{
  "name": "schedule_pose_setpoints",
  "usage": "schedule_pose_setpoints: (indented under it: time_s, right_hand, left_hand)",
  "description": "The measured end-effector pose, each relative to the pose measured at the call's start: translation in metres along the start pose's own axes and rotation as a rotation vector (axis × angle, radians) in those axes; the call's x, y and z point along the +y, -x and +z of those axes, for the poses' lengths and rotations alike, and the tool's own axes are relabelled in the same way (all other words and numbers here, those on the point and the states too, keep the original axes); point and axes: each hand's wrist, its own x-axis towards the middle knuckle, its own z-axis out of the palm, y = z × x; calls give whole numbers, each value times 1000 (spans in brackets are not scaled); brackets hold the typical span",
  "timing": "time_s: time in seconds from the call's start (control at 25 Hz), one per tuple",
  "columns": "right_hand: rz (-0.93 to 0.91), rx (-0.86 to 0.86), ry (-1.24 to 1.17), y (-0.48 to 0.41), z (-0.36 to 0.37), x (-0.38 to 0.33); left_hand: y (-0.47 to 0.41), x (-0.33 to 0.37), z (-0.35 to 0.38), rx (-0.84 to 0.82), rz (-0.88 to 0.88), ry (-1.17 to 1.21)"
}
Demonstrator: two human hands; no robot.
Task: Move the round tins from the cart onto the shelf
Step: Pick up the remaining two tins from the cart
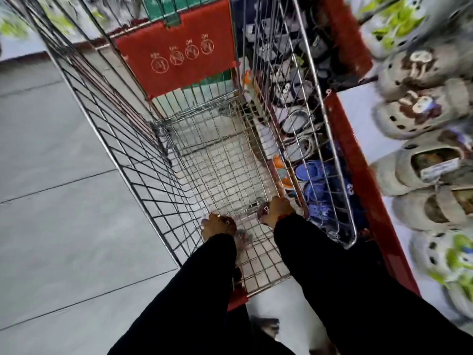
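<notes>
- While both black sleeves (332, 290) are stretched down into the cart (143, 160), the left hand (218, 226) is curled round something blurred; its grasp cannot be told.
- A round tin (263, 210) is clasped in the right hand (277, 210), low by the cart's right wall.
- Farther right, clogs (419, 116) are ranged on the shelf (363, 129).
</notes>
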Motion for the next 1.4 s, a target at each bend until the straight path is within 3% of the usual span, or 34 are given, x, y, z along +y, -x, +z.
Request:
schedule_pose_setpoints:
  time_s: [0.16,0.36,0.44,0.52,0.72,0.96,1.24,1.4]
  right_hand:
    - [-38,14,-77,-7,12,1]
    - [-25,68,9,-10,8,4]
    - [-97,84,-114,-7,8,-6]
    - [-53,25,-352,-1,10,-9]
    - [45,139,-105,-11,3,3]
    - [35,138,-317,26,-27,10]
    - [-100,375,-704,127,-91,19]
    - [-192,486,-1040,200,-127,37]
  left_hand:
    - [-1,-4,4,9,41,-95]
    - [-5,-7,12,39,74,-104]
    - [-9,-9,16,37,74,-112]
    - [-10,-9,16,31,63,-98]
    - [-8,-8,5,41,28,-42]
    - [20,2,-30,73,78,27]
    - [104,5,-82,45,248,634]
    - [175,11,-114,54,399,770]
